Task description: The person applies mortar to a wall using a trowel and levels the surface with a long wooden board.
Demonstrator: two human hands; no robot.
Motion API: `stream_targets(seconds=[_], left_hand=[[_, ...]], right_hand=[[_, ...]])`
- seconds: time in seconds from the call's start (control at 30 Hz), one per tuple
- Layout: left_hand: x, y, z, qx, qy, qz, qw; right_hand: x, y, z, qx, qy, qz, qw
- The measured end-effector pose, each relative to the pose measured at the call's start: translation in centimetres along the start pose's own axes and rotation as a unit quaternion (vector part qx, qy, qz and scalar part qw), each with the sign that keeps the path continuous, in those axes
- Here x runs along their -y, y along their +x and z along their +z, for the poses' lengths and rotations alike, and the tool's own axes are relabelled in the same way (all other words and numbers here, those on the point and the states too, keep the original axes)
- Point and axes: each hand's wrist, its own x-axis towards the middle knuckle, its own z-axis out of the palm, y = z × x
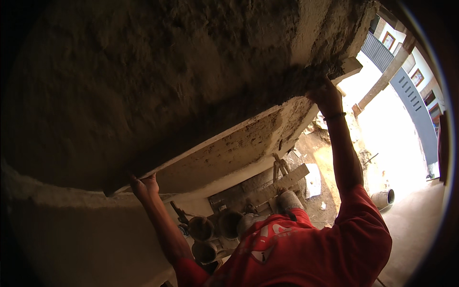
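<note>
Rough wall point(167, 71) behind board point(224, 134); I see L hand point(146, 185) gripping its L end, R hand point(326, 98) gripping nr R end; prob. levelling step, next needs even pressure.

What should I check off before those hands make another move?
1. Left hand on the long bar: ok, gripping near its left end.
2. Right hand on the bar: ok, gripping near the other end.
3. Bar flush against the rough surface: cannot tell, shadow hides the contact.
4. Light on that surface: not ok, much of it is dark.
5. Buckets away from the hands: ok, they stand below.
6. Secure footing: cannot tell, the red shirt blocks much.
</note>
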Motion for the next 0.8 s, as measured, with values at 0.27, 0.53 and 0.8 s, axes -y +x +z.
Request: stream_targets(seconds=[0.27,0.53,0.8], left_hand=[[-1.2,-2.8,0.3,0.103,-0.031,0.006,0.994],[-0.4,-4.3,-13.1,-0.052,-0.116,-0.007,0.992],[-0.5,-12.1,-41.2,-0.2,0.27,0.202,0.92]], right_hand=[[0.2,0.2,-1.9,-0.029,0.275,0.036,0.96],[8.8,-6.2,-1.5,0.151,0.291,0.143,0.934],[11.9,-17.1,6.0,0.302,0.61,0.366,0.635]])
